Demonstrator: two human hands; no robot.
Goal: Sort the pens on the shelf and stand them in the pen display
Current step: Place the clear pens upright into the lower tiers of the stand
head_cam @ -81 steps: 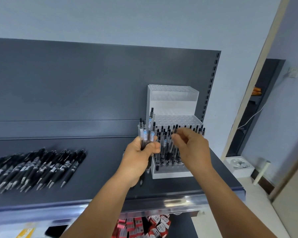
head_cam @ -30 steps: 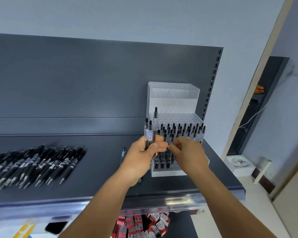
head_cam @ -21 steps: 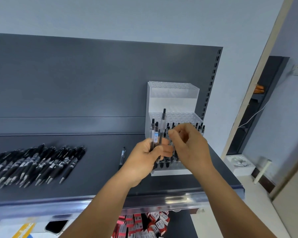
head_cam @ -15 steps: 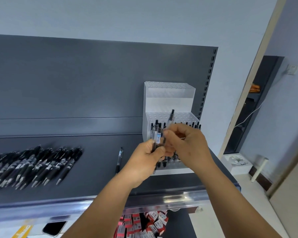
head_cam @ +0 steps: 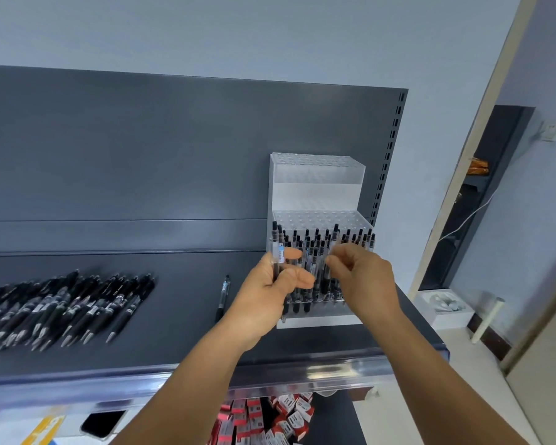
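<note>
Pens: two gripped upright in left hand (head_cam: pixel 272 292), one pinched by right hand (head_cam: pixel 358 277) over pen display (head_cam: pixel 318 194) front tier; risk of missing hole, knocking neighbours.

A shop, by the fittings — a dark grey metal retail shelf (head_cam: pixel 174 332) with a slotted upright rail (head_cam: pixel 390 149) and a clear plastic price strip (head_cam: pixel 302 372) along its front edge. A tiered clear acrylic pen display (head_cam: pixel 316 194) stands on it beside rows of loose black pens (head_cam: pixel 61 306), with small red-and-white boxes (head_cam: pixel 270 419) stocked on the shelf below.
</note>
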